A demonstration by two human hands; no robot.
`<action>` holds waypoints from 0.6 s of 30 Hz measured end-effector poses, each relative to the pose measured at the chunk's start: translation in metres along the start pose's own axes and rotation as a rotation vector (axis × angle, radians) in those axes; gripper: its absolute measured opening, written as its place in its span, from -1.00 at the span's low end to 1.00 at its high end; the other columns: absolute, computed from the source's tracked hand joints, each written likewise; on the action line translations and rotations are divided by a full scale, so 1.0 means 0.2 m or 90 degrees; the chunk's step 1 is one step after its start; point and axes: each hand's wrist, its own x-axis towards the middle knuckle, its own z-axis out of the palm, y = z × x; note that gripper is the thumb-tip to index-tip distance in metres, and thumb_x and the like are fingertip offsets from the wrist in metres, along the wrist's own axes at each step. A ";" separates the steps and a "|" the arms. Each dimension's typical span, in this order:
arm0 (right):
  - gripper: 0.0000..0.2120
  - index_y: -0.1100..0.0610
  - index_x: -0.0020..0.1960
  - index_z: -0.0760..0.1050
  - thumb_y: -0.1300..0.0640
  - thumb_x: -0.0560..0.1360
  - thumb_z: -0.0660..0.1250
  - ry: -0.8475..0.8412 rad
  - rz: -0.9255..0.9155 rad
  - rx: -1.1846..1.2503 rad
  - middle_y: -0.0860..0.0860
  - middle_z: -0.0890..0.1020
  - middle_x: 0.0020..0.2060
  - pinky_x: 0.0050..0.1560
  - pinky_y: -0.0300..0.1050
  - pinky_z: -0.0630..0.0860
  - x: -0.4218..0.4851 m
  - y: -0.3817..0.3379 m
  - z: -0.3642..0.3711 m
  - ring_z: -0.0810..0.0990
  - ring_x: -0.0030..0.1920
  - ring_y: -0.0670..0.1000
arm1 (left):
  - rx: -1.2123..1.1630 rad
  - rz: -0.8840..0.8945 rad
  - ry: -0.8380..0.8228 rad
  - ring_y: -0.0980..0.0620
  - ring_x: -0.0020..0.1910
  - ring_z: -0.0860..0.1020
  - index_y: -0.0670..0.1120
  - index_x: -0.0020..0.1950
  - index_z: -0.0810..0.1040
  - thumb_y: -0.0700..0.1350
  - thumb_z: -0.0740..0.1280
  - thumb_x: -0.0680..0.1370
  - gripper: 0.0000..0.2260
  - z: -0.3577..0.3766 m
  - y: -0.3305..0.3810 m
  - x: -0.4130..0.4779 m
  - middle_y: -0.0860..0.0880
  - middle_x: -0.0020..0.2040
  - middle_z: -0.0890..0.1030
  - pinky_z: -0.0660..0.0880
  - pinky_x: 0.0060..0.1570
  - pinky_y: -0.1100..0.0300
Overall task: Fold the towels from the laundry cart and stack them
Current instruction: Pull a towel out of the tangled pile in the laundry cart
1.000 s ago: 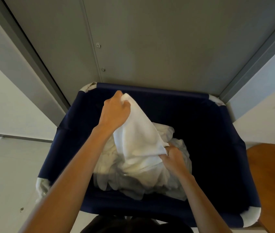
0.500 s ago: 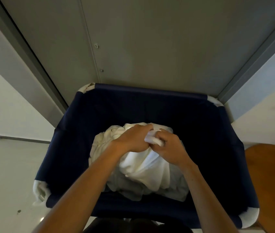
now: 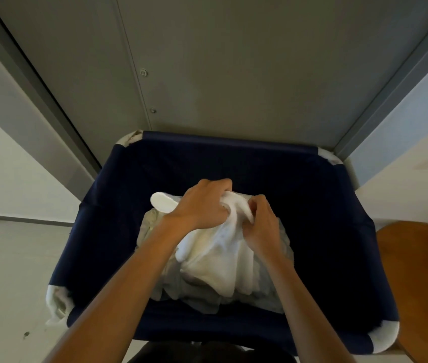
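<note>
Head view: white towel (image 3: 220,258) gripped by left hand (image 3: 202,208) and right hand (image 3: 262,227), fingers curled into cloth, over pile (image 3: 155,231) at navy laundry cart (image 3: 102,244) centre.

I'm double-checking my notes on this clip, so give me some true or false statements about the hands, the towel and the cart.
1. Both the left hand and the right hand grip one white towel. True.
2. The cart is red. False: it is dark blue.
3. The towel is neatly folded. False: it is bunched up in the fingers.
4. A pile of more white cloth lies in the cart. True.
</note>
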 end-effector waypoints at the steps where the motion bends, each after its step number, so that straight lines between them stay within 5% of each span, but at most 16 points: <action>1: -0.85 0.07 -0.07 0.36 0.29 0.51 0.27 0.008 0.012 -0.023 -0.06 0.47 -0.18 -0.28 -0.29 0.40 0.00 0.03 0.01 0.45 -0.27 -0.12 | -0.006 -0.003 0.023 0.01 -0.39 0.37 -0.01 -0.28 0.29 -0.27 0.27 0.37 -0.79 -0.03 0.00 0.00 0.01 -0.38 0.42 0.25 -0.42 0.19; 6: -0.89 0.06 -0.10 0.42 0.23 0.52 0.32 0.074 0.067 -0.081 -0.07 0.46 -0.13 -0.38 -0.40 0.34 -0.04 0.21 0.01 0.46 -0.25 -0.15 | 0.019 -0.064 0.125 0.04 -0.36 0.38 -0.04 -0.20 0.34 -0.26 0.26 0.43 -0.85 -0.15 -0.04 0.02 0.02 -0.31 0.44 0.27 -0.40 0.21; 10: -0.91 0.13 -0.10 0.46 0.27 0.55 0.27 0.094 0.024 0.022 -0.13 0.51 -0.30 -0.33 -0.45 0.39 -0.04 0.16 -0.04 0.50 -0.33 -0.22 | 0.044 -0.093 0.128 0.00 -0.35 0.38 -0.10 -0.14 0.37 -0.26 0.25 0.44 -0.91 -0.13 -0.04 0.03 -0.02 -0.30 0.44 0.32 -0.40 0.17; 18: -0.87 0.05 0.05 0.32 0.26 0.61 0.15 0.177 -0.046 0.146 -0.12 0.49 -0.27 -0.38 -0.39 0.42 -0.07 0.07 -0.05 0.52 -0.31 -0.23 | 0.012 -0.114 0.103 -0.01 -0.38 0.40 -0.07 -0.12 0.35 -0.20 0.19 0.51 -0.96 -0.09 -0.06 0.05 -0.05 -0.30 0.46 0.34 -0.39 0.13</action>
